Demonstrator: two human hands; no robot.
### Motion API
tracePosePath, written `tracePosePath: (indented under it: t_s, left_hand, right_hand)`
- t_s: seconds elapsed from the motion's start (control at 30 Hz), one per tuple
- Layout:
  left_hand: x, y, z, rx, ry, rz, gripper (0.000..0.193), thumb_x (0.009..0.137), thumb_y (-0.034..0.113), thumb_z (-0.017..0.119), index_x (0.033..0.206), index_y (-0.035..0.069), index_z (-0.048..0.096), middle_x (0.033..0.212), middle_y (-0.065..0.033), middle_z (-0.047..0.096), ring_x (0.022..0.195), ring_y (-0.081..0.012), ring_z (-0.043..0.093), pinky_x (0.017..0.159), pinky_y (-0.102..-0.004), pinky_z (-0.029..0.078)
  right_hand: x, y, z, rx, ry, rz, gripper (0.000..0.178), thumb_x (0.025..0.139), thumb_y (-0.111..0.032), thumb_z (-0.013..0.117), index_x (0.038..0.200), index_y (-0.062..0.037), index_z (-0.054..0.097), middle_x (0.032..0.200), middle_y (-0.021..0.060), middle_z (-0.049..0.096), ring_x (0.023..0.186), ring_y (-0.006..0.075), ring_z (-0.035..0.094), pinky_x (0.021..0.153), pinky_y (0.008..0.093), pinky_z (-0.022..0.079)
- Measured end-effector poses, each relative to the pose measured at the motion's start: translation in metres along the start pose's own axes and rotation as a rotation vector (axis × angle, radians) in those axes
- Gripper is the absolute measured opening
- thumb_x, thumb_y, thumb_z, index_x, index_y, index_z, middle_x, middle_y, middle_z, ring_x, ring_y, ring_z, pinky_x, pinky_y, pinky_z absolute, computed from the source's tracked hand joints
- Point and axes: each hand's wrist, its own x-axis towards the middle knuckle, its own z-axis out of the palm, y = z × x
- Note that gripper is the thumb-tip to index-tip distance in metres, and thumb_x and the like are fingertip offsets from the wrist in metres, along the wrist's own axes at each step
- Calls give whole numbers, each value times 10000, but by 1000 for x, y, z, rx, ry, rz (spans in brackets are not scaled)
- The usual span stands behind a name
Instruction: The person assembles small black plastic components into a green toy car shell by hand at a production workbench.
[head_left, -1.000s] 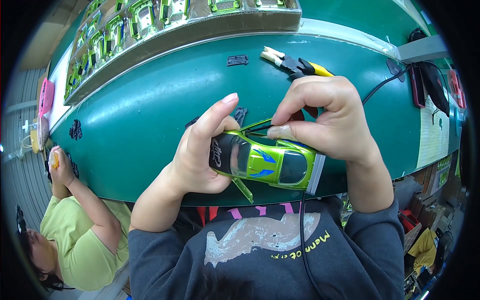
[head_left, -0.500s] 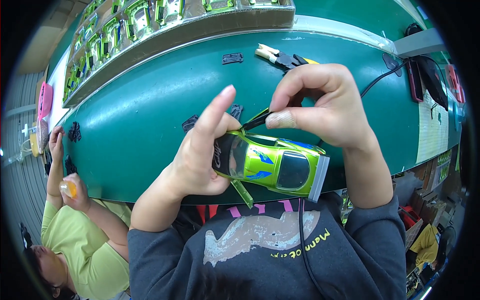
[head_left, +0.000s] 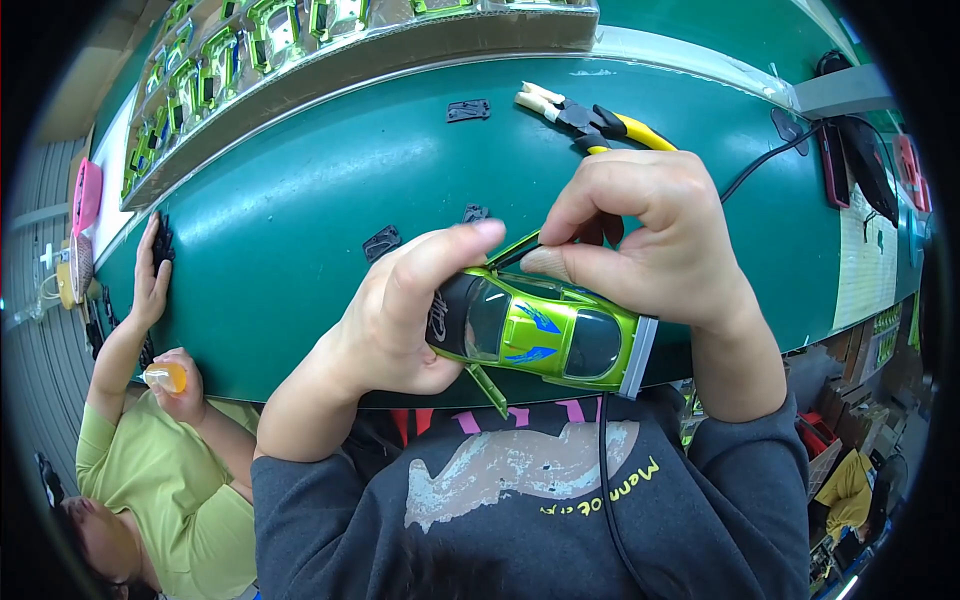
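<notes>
- Stretching out before you, the glossy green table [head_left: 300, 215] carries a long brown box [head_left: 430, 45] at the upper left, lined with rows of green car shells [head_left: 278, 30].
- Pliers [head_left: 576, 117] with yellow-and-black handles lie just beyond your right hand [head_left: 655, 230]; a flat black part [head_left: 468, 110] lies to their left, and two similar pieces [head_left: 381, 243] sit near your left hand [head_left: 395, 315].
- On your left, a co-worker in a light green top [head_left: 190, 480] holds an orange bottle [head_left: 165, 377] in one hand; a pink basket [head_left: 87, 195] stands farther off.
- Over to your right are a grey post [head_left: 845, 93], a black cable [head_left: 755, 172] and a pale sheet [head_left: 862, 265].
- You have the green toy car [head_left: 545, 325] above the table's near edge, roof up, both doors swung out.
- Your left hand clasps its black end, one finger reaching toward the far door [head_left: 518, 247].
- Your right hand curls in, its wrapped thumb and forefinger pinching that door's outer end, beside a dark strip.
</notes>
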Motion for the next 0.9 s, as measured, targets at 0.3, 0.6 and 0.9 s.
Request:
tracePosePath:
  t_s: [0.3, 0.6, 0.9]
  left_hand:
    - [1, -4, -2, -102, -34, -58, 542, 562, -1, 709, 1089, 19, 582, 901, -136, 615, 742, -316, 619, 641, -386, 500]
    - [4, -6, -7, 52, -122, 43, 511, 535, 49, 680, 1040, -8, 626, 871, -120, 616, 724, -289, 629, 605, -360, 512]
    - [-2, -2, -15, -222, -78, -103, 449, 588, 74, 636, 1029, -11, 647, 867, -142, 662, 721, -311, 662, 635, -356, 533]
  right_hand:
    - [0, 3, 7, -78, 79, -80, 185, 658, -27, 799, 812, -31, 698, 681, 49, 646, 623, 179, 642, 557, 276, 488]
    - [-4, 14, 14, 5, -68, -135, 57, 714, -33, 708, 765, -15, 691, 716, 116, 664, 684, 293, 662, 643, 369, 533]
    - [-3, 11, 12, 341, -195, 121, 176, 756, -22, 771, 927, 7, 744, 773, 108, 709, 695, 173, 680, 631, 269, 511]
